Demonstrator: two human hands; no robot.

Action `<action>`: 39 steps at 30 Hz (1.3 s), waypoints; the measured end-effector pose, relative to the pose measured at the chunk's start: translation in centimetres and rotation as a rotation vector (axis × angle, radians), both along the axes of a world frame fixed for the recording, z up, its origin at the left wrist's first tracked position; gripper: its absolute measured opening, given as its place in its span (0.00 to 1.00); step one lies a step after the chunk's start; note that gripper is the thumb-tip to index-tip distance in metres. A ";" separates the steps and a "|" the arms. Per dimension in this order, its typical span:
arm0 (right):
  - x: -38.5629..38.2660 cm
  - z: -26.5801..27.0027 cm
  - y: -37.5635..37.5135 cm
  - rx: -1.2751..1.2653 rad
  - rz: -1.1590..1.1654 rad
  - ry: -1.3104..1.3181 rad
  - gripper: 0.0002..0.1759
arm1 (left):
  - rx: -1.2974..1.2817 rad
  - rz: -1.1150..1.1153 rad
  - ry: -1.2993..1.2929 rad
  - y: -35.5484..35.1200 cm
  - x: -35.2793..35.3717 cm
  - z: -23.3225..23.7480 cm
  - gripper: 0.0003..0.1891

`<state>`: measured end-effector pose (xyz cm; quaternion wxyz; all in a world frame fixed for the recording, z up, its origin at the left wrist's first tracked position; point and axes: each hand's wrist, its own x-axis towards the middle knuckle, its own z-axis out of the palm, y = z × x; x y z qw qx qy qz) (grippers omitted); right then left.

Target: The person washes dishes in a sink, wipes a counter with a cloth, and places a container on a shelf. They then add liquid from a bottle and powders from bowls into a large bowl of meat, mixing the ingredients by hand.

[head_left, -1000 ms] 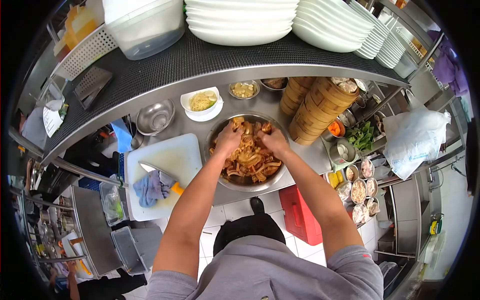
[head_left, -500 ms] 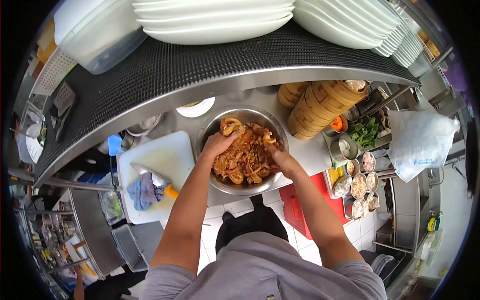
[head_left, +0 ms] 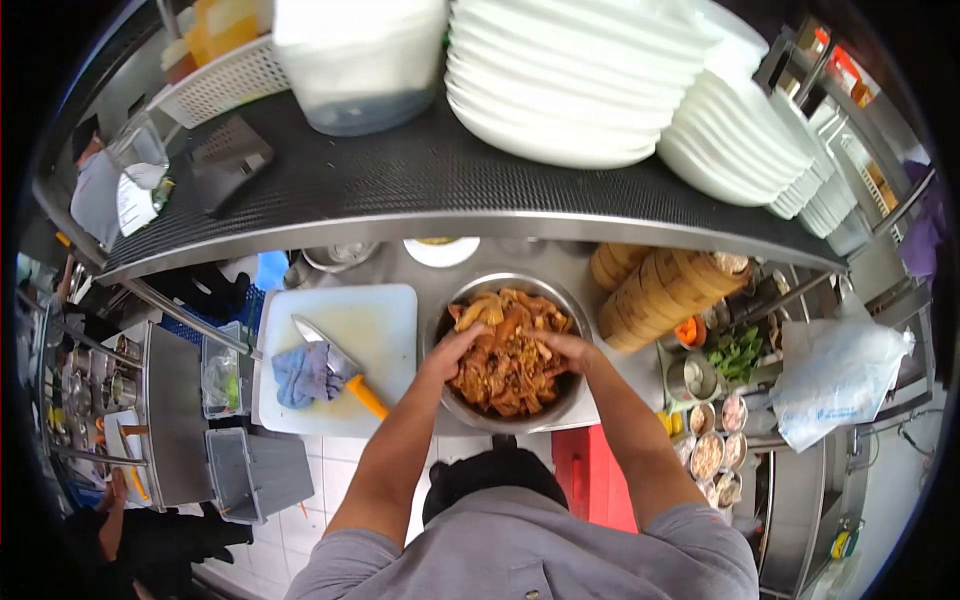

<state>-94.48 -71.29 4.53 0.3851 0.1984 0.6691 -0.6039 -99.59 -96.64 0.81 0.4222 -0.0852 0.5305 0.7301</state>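
A steel mixing bowl on the counter is filled with reddish-brown marinated meat pieces flecked with bits of seasoning. Both of my hands are inside it, facing each other across the heap. My left hand grips meat at the left, its fingertips partly buried. From the right, my right hand curls its fingers into the meat. A white cutting board lies left of the bowl, carrying a knife with an orange handle and a bluish cloth.
Bamboo steamers are stacked right of the bowl. Beyond them are leafy greens, small ingredient tins and a plastic bag. An overhead shelf holds stacked white plates. Another person's arm appears lower left.
My hands have come closer together, gathering the meat toward the middle of the bowl. The camera view has shifted, showing more of the shelf.
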 end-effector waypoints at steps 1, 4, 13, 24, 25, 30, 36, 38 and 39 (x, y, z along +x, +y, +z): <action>0.3 -0.1 0.2 -0.010 0.000 0.002 0.45 | 0.010 0.055 0.037 0.3 0.4 0.4 0.27; 1.1 1.8 -0.2 -0.011 -0.028 0.070 0.42 | -0.031 0.049 0.064 0.1 0.8 1.6 0.30; 2.4 5.7 -1.0 -0.187 -0.268 0.212 0.43 | 0.127 0.097 0.181 1.3 2.1 7.0 0.30; 4.4 9.2 -1.9 -0.065 -0.265 0.584 0.49 | 0.324 0.128 0.185 0.7 4.3 9.5 0.26; 4.4 7.4 -1.3 -0.021 -0.255 0.602 0.49 | 0.313 0.130 0.199 0.5 5.1 9.8 0.27; 6.8 4.2 -1.5 0.130 -0.066 0.653 0.38 | -0.035 0.205 0.317 1.7 8.8 6.3 0.31; 6.3 3.5 -1.0 0.572 0.241 0.796 0.30 | -0.265 0.637 0.441 6.1 13.9 4.6 0.36; 4.9 5.9 -0.7 0.679 0.321 0.735 0.30 | -0.193 0.815 0.272 7.0 14.9 4.1 0.38; 3.4 5.0 0.4 0.717 0.309 0.774 0.32 | -0.209 0.855 0.294 7.5 15.0 3.4 0.45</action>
